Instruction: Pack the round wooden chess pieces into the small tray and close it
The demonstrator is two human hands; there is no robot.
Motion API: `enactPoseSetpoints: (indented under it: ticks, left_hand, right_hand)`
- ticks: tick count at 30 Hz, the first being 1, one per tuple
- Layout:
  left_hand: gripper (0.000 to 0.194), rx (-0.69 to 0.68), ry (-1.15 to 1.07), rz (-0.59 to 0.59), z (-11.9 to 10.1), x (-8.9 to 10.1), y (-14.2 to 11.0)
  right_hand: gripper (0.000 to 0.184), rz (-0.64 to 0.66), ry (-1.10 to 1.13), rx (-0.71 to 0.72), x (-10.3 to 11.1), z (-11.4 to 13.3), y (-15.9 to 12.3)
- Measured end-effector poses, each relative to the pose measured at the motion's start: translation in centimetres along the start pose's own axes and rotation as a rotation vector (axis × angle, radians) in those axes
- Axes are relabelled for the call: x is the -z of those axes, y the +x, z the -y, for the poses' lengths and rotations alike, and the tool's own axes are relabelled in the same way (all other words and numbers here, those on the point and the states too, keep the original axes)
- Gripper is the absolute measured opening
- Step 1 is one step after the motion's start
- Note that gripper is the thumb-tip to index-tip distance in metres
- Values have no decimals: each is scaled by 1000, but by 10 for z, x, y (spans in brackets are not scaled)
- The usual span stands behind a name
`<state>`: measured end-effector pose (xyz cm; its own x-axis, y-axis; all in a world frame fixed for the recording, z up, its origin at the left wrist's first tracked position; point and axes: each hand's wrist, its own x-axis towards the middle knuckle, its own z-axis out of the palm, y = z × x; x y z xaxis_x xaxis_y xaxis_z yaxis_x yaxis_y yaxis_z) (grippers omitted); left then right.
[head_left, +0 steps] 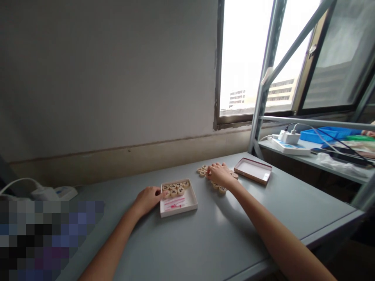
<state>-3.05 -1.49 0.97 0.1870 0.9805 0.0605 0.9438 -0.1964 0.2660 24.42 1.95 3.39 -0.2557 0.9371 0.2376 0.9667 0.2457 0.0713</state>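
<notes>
The left hand [148, 200] rests open against the white box [178, 198], steadying it, while the right hand [219, 174] curls over loose wooden discs [218, 186], gathering them.

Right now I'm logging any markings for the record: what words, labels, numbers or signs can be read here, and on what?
None can be read.
Round game pieces in the white box: dark characters on top, too small to read.
Loose pieces by the right hand: marks too blurred.
Sheet in the box: red print, illegible.
Power strip on the shelf: blue label, illegible.
</notes>
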Motion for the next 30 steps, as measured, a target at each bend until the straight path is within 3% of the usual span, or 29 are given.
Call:
enactPoseSetpoints:
  ticks: [5, 10, 14, 25, 30]
  left_hand:
    - [42, 7, 12, 11, -1, 2, -1]
    - [40, 1, 6, 9, -1, 2, -1]
    - [41, 0, 11, 17, 0, 1, 0]
    - [39, 0, 22, 17, -3, 2, -1]
    - [47, -23, -21, -1, 3, 0, 2]
  right_hand:
    - [19, 19, 105, 66, 4, 2, 1]
    - [24, -7, 436, 339, 3, 24, 1]
    - [21, -24, 400, 453, 2, 45, -3]
    - [15, -105, 256, 400, 1, 56, -12]
    - [15, -98, 261, 352, 15, 34, -6]
